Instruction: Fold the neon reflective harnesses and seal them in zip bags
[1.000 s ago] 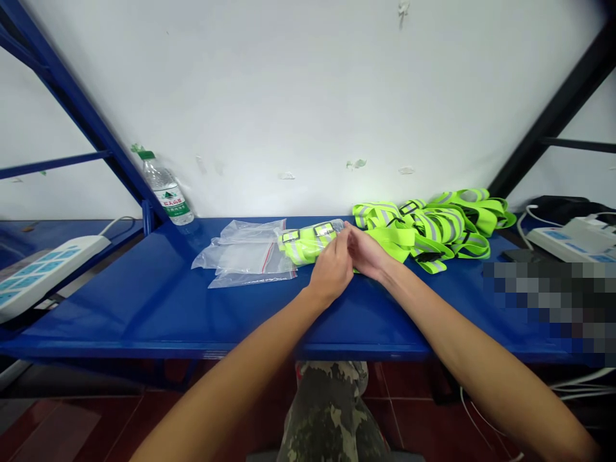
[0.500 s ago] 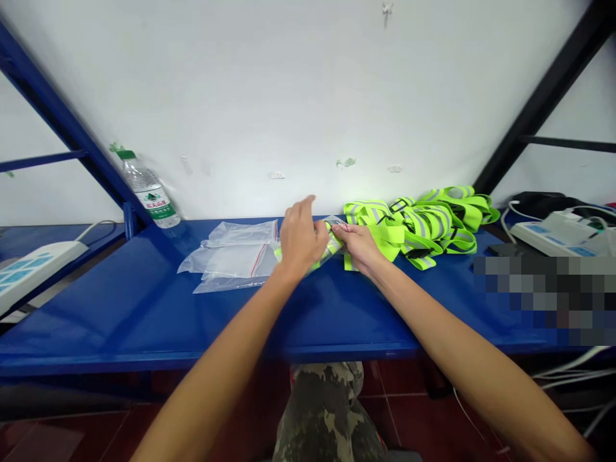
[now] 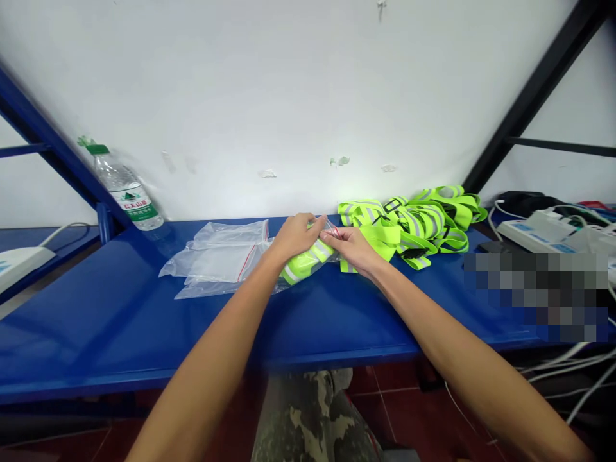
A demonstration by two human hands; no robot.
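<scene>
My left hand (image 3: 294, 236) and my right hand (image 3: 353, 248) meet over the blue shelf (image 3: 144, 321). Both pinch the red-striped mouth of a clear zip bag (image 3: 308, 260) that holds a folded neon-yellow reflective band. The bag lies tilted under my left hand. A pile of loose neon-yellow reflective bands (image 3: 414, 221) lies just right of my right hand. A stack of empty clear zip bags (image 3: 219, 260) lies just left of my left hand.
A water bottle (image 3: 122, 189) stands at the back left by a blue upright. White power strips sit at far left (image 3: 17, 266) and far right (image 3: 543, 228), with cables. A white wall closes the back. A blurred patch covers the right of the shelf.
My left hand rose above the bag, then came down again onto its mouth beside the right hand. The view has shifted, so everything sits further left in the frame.
</scene>
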